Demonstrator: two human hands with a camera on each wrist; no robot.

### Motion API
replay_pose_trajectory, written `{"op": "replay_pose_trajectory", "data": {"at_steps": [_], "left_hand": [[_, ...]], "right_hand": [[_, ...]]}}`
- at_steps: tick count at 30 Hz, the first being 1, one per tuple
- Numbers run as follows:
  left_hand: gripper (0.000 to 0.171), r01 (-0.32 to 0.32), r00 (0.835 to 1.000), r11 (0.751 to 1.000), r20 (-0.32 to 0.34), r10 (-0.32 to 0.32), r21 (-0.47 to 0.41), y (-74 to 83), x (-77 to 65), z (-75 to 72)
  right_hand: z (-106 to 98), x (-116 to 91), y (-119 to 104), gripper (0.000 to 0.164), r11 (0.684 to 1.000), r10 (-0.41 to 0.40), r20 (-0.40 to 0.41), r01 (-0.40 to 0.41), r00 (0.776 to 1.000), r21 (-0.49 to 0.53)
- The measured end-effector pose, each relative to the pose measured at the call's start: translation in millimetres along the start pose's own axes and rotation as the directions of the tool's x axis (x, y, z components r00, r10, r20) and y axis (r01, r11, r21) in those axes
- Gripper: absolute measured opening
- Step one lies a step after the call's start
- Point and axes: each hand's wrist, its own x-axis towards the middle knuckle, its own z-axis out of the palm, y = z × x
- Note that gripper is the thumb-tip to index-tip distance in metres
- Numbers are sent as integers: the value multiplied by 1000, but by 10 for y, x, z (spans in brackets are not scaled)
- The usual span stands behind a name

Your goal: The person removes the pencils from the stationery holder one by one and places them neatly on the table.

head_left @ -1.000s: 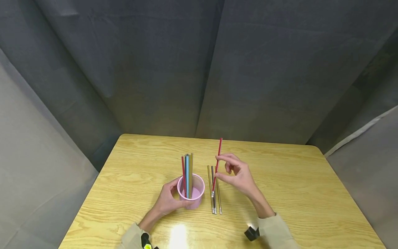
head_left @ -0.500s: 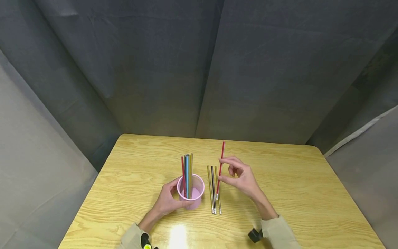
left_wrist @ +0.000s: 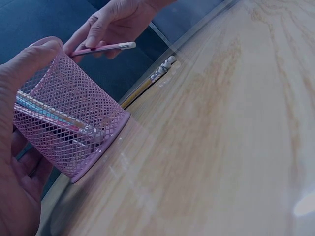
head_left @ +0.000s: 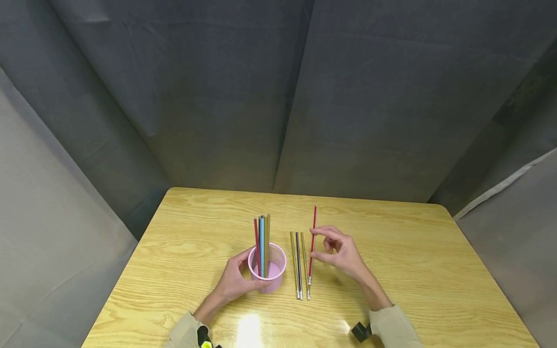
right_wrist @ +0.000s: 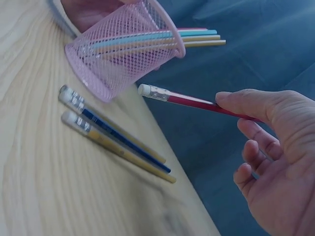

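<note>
Fingers of the right hand (head_left: 341,251) pinch a red pencil (head_left: 312,243) (likely light, stiff, slick; best held mid-shaft) over the table (head_left: 391,241) beside three pencils (head_left: 299,263), the left hand (head_left: 236,280) gripping a pink cup (head_left: 279,281).

Red pencil (right_wrist: 195,102) aloft near pink cup (right_wrist: 110,73)

Multicoloured pencils (head_left: 262,249) stand in a round pink mesh cup (head_left: 275,285); at its three o'clock, gold and blue pencils (head_left: 298,263), then a red pencil (head_left: 313,244).
</note>
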Motion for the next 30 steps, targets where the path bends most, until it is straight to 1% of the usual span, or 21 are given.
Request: {"op": "replay_pose_trajectory", "data": {"at_steps": [9,14,18,23,30], "left_hand": [[85,13,1000,1000,1,-13,-7,20,-7,9],[87,16,1000,1000,-1,-16,-7,9,-9,1],[88,16,1000,1000,1,-16,-12,-7,-13,-4],[88,17,1000,1000,4,-17,-24,-6,-17,1],[85,-4,1000,1000,1,4,-27,-12,-7,3]], "right_hand": [[-25,-85,192,55,999,1,15,0,1000,-47],[-35,-101,227,55,999,10,18,-9,1000,-52],[-32,-117,239,55,999,29,30,-28,999,-47],[-31,-147,288,57,996,79,46,-77,996,-46],[-50,-158,358,58,993,110,66,-107,992,-56]]}}
